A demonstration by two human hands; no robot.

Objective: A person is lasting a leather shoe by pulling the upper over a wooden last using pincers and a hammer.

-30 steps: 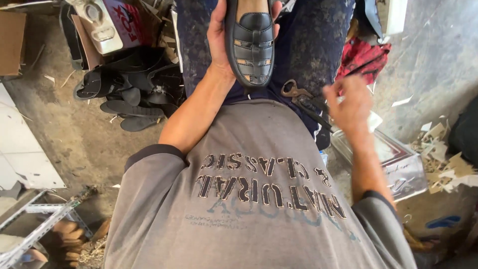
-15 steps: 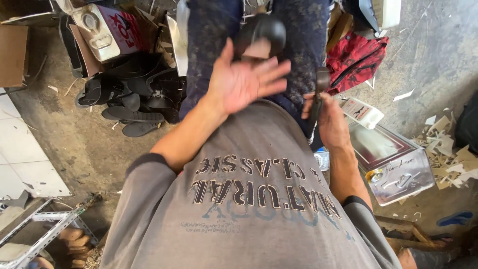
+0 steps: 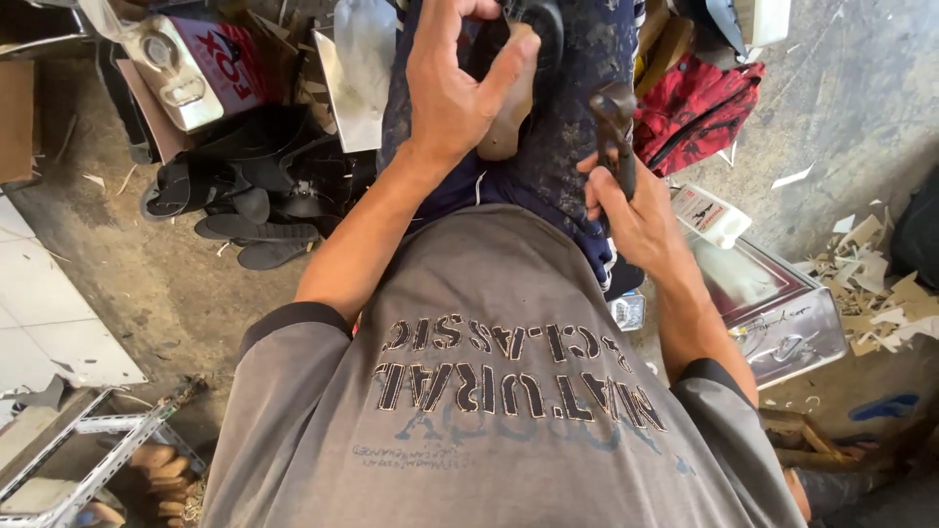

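Head view, looking down past a grey shirt (image 3: 489,391) to the lap. Nearest, the right hand (image 3: 636,210) has its grip closed round the handles of dark pincers (image 3: 616,132), whose head stands up just above the fist. Left of that grip and a little farther out, the left hand (image 3: 455,83) holds a shoe on its tan last (image 3: 509,108) against the blue trousers (image 3: 577,59): thumb pressed along the last, fingers curled over the top, so this grip is closed on it. The dark upper shows only at the top edge, mostly hidden by the fingers.

Judging by the tool and the last, the step in hand looks like lasting, pulling the upper tight over the form. The pincers are near the shoe but not touching it; the next move would call for bringing their head across to the upper's edge while the left hand keeps the last steady.

Beyond the left grip lie black soles (image 3: 245,210) and a metal can (image 3: 191,64) on the floor; beyond the right, a red bag (image 3: 699,103) and paper scraps (image 3: 871,264).
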